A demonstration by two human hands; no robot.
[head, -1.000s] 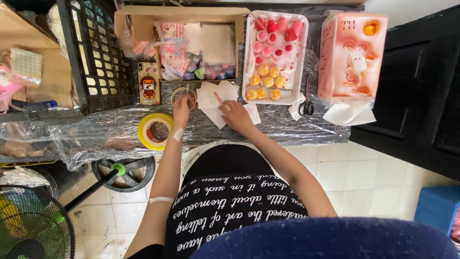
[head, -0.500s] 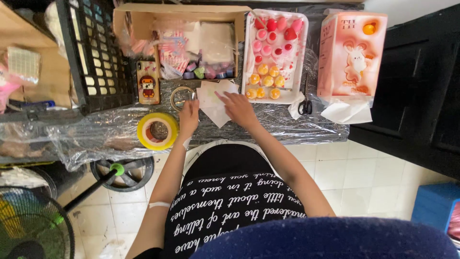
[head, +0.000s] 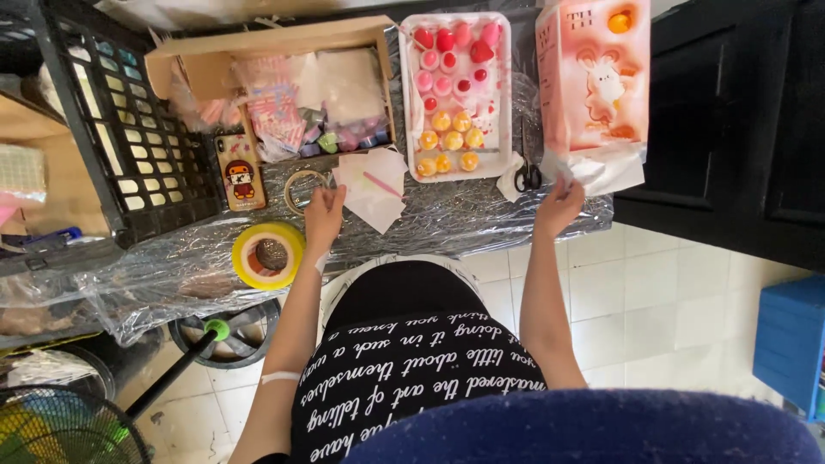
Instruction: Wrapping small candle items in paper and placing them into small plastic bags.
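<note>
Both hands are out over the foil-covered table [head: 464, 219]. Her left hand [head: 325, 216] rests near the front edge, fingers curled loosely and pinched toward a small clear tape ring [head: 302, 187] just beside a stack of white paper squares [head: 371, 185] with a thin pink stick lying on top — whether the fingertips actually grip anything I cannot tell. Her right hand [head: 559, 204] is well apart from it, reaching to the right, fingers closed on the crumpled white tissue [head: 601, 167] under the tall pink carton [head: 595, 77]. Scissors [head: 526, 176] lie just left of that hand. Behind the papers sits a white tray [head: 497, 159] of red, pink and orange pieces, and a cardboard box [head: 258, 43] of packets. A yellow tape roll [head: 268, 255] and a phone [head: 241, 172] lie to the left.
</note>
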